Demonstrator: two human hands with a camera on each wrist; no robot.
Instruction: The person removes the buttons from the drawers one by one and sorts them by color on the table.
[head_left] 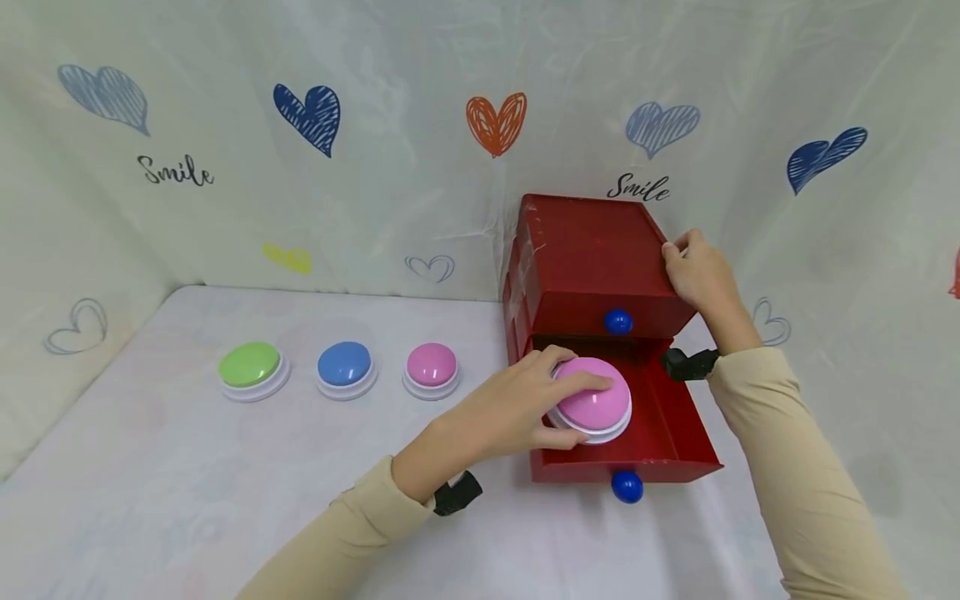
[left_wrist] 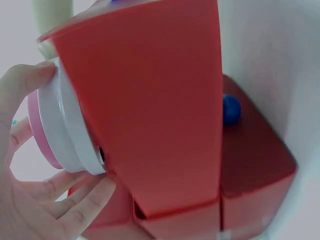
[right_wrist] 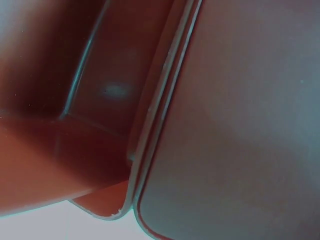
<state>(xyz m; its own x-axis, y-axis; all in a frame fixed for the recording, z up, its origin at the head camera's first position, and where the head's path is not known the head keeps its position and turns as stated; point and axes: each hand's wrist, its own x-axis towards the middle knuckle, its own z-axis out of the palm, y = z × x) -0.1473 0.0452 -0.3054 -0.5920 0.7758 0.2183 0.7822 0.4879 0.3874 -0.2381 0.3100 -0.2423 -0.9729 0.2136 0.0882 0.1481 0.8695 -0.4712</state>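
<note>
My left hand (head_left: 513, 404) grips a large pink push button (head_left: 597, 398) by its white round base, fingers and thumb spread round its side. It is held over the pulled-out lower drawer (head_left: 678, 421) of a red two-drawer box (head_left: 600, 246). In the left wrist view the button's white base (left_wrist: 65, 120) faces the red drawer's side, with the thumb on one edge and fingertips on the other. My right hand (head_left: 701, 271) holds the top right edge of the box. The right wrist view shows only the red box walls (right_wrist: 225, 125), with no hand visible.
Left of the box, a green button (head_left: 249, 364), a blue button (head_left: 345, 364) and a smaller pink button (head_left: 432, 365) stand in a row on the white table (head_left: 300, 467). Blue knobs (head_left: 618, 322) mark both drawer fronts. A heart-printed curtain (head_left: 405, 183) hangs behind.
</note>
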